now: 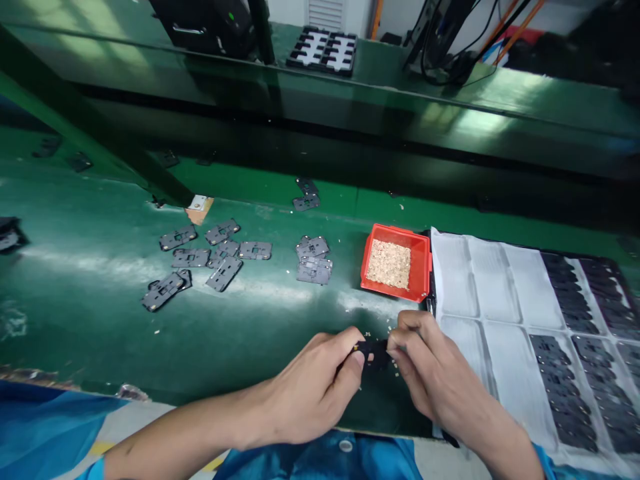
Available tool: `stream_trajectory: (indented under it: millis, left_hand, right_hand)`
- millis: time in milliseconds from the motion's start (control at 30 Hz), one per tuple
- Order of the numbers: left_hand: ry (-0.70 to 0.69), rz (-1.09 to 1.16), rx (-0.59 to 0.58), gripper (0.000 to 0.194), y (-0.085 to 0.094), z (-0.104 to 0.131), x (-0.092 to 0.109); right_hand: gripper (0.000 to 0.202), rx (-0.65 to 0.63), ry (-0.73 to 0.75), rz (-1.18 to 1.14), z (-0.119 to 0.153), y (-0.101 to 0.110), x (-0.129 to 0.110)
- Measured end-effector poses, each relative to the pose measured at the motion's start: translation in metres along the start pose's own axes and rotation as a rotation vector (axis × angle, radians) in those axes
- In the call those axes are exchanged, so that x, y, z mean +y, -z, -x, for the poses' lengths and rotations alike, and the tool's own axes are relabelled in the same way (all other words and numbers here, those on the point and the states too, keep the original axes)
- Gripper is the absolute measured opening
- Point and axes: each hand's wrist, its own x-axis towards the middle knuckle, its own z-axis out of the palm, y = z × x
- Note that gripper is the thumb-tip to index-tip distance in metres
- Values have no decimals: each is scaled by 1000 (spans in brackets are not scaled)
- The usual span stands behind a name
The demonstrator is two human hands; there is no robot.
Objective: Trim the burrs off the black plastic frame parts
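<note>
left hand (320, 387) pinching a black plate (375, 347), right hand (436, 367) pinching at its other end, green counter (265, 333) beneath, red bin (421, 259) of tan bits (389, 264) just beyond

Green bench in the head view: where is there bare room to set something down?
Mostly bare: the bench left of the loose plates, and between them and the left hand. The tray's left compartments look unfilled too. Crowded: around the dark piece, amid scattered chips, and the tray's right side.
</note>
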Motion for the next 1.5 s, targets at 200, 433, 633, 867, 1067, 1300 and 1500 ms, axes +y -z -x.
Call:
stream_trajectory:
  millis: [200, 433, 633, 867, 1067, 1300, 1500]
  left_hand:
    - [61, 93, 69, 27, 3, 0, -7]
    - [44, 167, 71, 23, 5, 0, -7]
    - [-22, 233, 203, 29, -4, -2, -25]
    - [-42, 338, 238, 35, -11, 0, -35]
    - [-19, 404, 233, 36, -16, 0, -40]
    - [-14, 507, 281, 47, -24, -3, -47]
    - [-5, 539, 267, 49, -28, 0, -51]
  right_hand:
    - [15, 27, -203, -150, 27, 0, 10]
    - [28, 301, -504, -392, 40, -30, 1]
    - [26, 330, -464, -622, 26, -50, -26]
    - [40, 382, -497, -693, 19, -59, -29]
    - [24, 477, -562, -769, 12, -62, -35]
    - [18, 528, -573, -783, 12, -75, -35]
    - [19, 531, -546, -781, 15, -78, -34]
